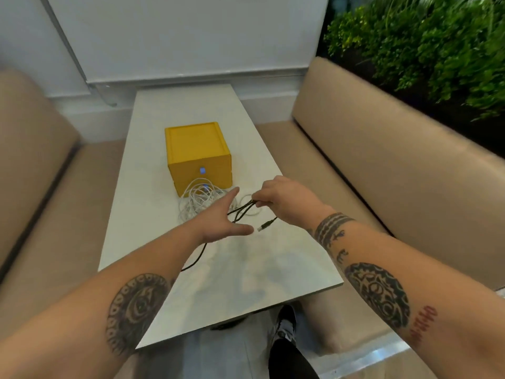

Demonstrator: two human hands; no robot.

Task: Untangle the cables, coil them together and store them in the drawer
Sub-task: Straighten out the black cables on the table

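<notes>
Our right hand (281, 199) pinched loops of the black cable (241, 213) just above the surface (246, 269). Our left hand (218, 224) was spread, fingers straight, grasping nothing. The white cable (191, 203) lay tangled against the yellow drawer box (198, 154).

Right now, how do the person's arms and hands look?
No sleeves, gloves or watch; left hand and right hand are bare. On the left forearm, a round dark tattoo, an eye ringed by ovals. On the right forearm, dark bands by the wrist, small figures, a round dark tattoo, red marks.
</notes>
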